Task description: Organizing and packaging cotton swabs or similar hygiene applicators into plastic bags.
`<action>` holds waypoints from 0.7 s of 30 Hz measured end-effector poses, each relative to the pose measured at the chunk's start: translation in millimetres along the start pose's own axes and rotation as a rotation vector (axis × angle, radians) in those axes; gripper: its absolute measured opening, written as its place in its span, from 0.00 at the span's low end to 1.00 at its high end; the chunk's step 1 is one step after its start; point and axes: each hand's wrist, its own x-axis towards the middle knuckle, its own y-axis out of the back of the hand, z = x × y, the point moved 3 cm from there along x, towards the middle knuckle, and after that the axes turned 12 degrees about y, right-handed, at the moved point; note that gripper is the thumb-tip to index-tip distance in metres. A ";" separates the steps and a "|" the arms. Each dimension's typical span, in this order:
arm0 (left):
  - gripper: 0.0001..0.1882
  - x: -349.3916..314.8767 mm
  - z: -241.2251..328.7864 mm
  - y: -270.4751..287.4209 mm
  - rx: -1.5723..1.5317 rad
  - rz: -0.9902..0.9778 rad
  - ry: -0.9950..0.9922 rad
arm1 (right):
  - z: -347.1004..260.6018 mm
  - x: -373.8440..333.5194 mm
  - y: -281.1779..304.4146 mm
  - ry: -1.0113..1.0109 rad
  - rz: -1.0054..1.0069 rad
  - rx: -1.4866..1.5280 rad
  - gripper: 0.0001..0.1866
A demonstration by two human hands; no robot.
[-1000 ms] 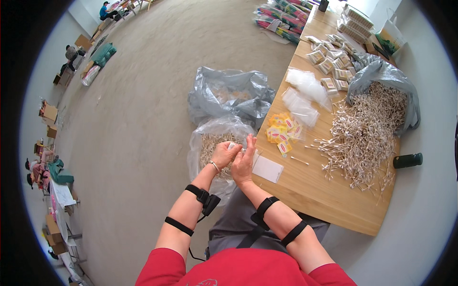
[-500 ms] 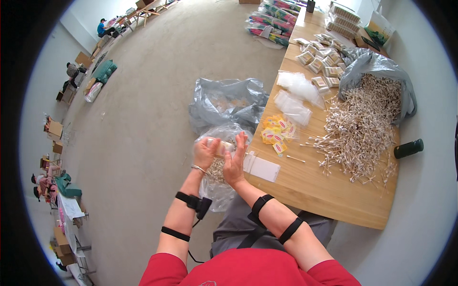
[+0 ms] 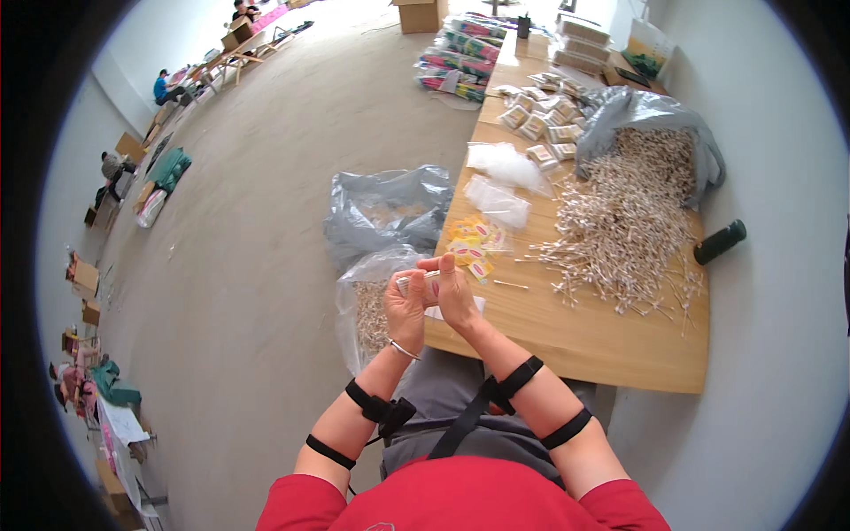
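At the near left corner of the wooden table, a small packet of cotton swabs [image 3: 429, 288] is held up between my two hands. My left hand [image 3: 405, 311] has its fingers closed around the packet's left end. My right hand [image 3: 457, 297] grips the right end with the thumb upright. Part of the packet is hidden by my fingers. Under the hands, a white card [image 3: 467, 306] shows at the table edge. Beside them on the table lie yellow-and-white paper labels [image 3: 478, 239] and a single cotton swab [image 3: 511, 285].
A large heap of loose swabs [image 3: 611, 230] spills from a grey plastic bag [image 3: 708, 168]. Clear pouches [image 3: 500, 202], filled packets [image 3: 553, 115] and a dark green cylinder [image 3: 720, 242] are on the table [image 3: 567, 341]. Left of it stand a grey bag [image 3: 390, 208] and a clear bag of swabs [image 3: 367, 310].
My hands have moved from above the clear bag toward the table corner with the packet. My right hand's raised fingers have closed on it. The whole view has shifted.
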 end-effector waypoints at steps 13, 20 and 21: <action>0.11 -37.6 -17.1 -63.3 0.422 -0.793 0.352 | -79.8 -49.6 78.8 0.338 -0.331 -0.971 0.16; 0.10 -51.3 -25.6 -66.5 0.412 -0.869 0.491 | -81.5 -70.5 88.8 0.290 -0.375 -0.785 0.23; 0.09 -52.0 -27.6 -68.1 0.359 -0.864 0.497 | -80.0 -71.0 93.4 0.334 -0.331 -0.694 0.25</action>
